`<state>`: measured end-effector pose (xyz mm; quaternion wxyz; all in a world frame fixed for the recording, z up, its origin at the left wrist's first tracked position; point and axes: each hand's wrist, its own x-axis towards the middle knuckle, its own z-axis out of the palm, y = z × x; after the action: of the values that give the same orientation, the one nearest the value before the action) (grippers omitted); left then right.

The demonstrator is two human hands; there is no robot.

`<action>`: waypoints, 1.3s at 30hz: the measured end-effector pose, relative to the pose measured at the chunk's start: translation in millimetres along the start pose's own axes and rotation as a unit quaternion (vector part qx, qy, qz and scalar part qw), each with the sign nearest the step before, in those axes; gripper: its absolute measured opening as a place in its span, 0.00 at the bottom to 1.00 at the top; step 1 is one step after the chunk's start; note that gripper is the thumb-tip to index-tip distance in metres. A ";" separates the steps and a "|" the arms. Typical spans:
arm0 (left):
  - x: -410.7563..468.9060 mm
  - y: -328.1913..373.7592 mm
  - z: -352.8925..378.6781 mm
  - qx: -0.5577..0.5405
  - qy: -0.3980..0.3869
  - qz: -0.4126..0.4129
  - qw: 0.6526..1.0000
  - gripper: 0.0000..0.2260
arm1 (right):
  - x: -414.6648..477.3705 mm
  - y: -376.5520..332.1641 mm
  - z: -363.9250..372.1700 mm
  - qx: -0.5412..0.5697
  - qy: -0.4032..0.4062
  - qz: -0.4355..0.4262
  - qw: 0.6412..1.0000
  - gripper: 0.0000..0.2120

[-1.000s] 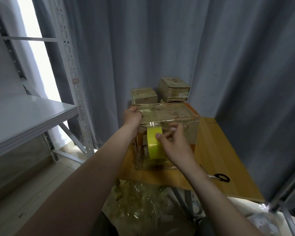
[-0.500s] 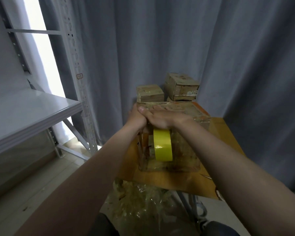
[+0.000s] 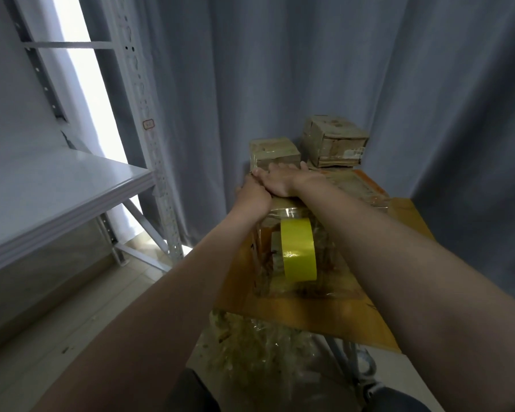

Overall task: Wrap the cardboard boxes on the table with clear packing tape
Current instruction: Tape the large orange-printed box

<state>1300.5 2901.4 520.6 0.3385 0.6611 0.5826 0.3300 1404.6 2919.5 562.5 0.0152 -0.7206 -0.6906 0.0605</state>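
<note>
A large cardboard box sheathed in clear tape stands on the wooden table. The tape roll, with a yellow core, hangs against the box's near face by a strip running over the top edge. My left hand grips the box's near left top corner, fingers curled over the edge. Flat on the box top, my right hand presses down with straight fingers, partly over the left hand. Two smaller taped boxes, one on the left and one on the right, sit behind.
A grey metal shelf and its perforated upright stand to the left. Grey curtains hang close behind and to the right of the table. A heap of crumpled clear tape lies under the table's near edge.
My right hand let go of the tape roll, rose to the box top and slid farther across it. The roll now hangs free on the near face. My left hand stayed at the corner.
</note>
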 end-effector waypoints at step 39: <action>-59.3 19.1 -38.9 -0.066 -0.149 -0.171 0.972 0.16 | -173.1 106.5 50.1 0.557 0.195 0.079 0.804 0.11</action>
<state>1272.5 2843.1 555.4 0.5156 0.5696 0.6071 0.2026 1498.2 2738.9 513.0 0.5431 -0.6367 -0.4618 0.2938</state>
